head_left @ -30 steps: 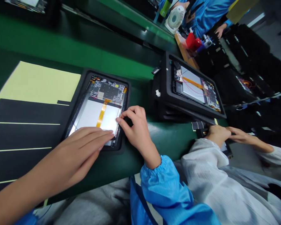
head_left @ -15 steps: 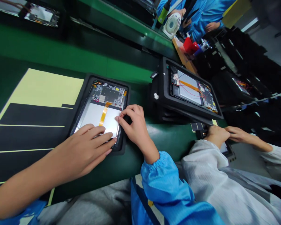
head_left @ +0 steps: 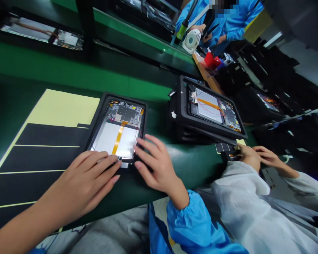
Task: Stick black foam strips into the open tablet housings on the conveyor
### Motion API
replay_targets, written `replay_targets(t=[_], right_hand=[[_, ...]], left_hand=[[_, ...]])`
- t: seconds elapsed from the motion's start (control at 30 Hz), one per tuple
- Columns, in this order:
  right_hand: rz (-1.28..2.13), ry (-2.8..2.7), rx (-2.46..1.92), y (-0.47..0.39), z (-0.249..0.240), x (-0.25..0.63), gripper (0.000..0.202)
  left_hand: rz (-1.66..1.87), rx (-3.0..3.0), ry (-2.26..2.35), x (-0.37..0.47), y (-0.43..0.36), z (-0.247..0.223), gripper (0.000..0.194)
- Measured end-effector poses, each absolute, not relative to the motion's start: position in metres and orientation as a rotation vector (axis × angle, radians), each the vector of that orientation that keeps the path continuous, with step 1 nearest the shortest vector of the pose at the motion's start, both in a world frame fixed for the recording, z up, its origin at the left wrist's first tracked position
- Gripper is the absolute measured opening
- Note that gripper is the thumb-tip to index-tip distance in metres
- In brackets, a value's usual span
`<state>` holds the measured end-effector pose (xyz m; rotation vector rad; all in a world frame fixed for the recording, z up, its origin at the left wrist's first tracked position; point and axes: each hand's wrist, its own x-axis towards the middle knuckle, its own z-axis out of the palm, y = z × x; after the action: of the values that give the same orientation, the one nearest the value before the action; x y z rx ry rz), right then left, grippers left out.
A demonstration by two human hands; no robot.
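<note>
Open-backed tablet (head_left: 106, 135) is lying just left of the frame's centre, sitting in a black foam tray (head_left: 128, 98) with its insides facing up. Its circuit board (head_left: 125, 112) is filling the upper end, and an orange ribbon cable (head_left: 118, 140) is running down from there across the silver battery pack (head_left: 129, 141). The left hand (head_left: 91, 180), reaching in from the lower left, is lying palm down over the tray's lower end; its fingers are bending slightly and sitting close together, the thumb standing apart from them. Whether they are gripping the edge cannot be told. The right hand (head_left: 157, 164) is hovering over or touching the tray's lower right edge, its fingers spreading apart and curving toward the battery pack, pinching nothing visible. To the left, a yellow sheet (head_left: 66, 107) bearing black strips (head_left: 55, 134) is lying on the green table (head_left: 181, 169). Right of centre, a stack of black trays (head_left: 178, 121) is carrying another open tablet (head_left: 209, 107) on top. At the right edge, a co-worker's hands (head_left: 250, 157) are working close together, partly hidden. A white fan (head_left: 192, 40) is standing at the upper right.
</note>
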<state>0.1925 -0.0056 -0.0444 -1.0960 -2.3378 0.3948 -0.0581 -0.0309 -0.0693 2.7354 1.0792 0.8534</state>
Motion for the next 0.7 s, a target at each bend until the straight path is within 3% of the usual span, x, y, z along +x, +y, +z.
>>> replay_targets(t=[0.27, 0.43, 0.7], right_hand=[[0.282, -2.638, -1.101, -0.029, -0.047, 0.202, 0.050], [0.355, -2.594, -1.148, -0.024, -0.045, 0.190, 0.037], [0.378, -2.543, -1.110, -0.026, -0.046, 0.196, 0.034]], left_hand=[[0.800, 2.746, 1.038, -0.063, -0.020, -0.071, 0.030], [0.748, 2.707, 0.990, -0.061, -0.002, -0.067, 0.030], [0.725, 2.679, 0.895, -0.057, 0.008, -0.055, 0.030]])
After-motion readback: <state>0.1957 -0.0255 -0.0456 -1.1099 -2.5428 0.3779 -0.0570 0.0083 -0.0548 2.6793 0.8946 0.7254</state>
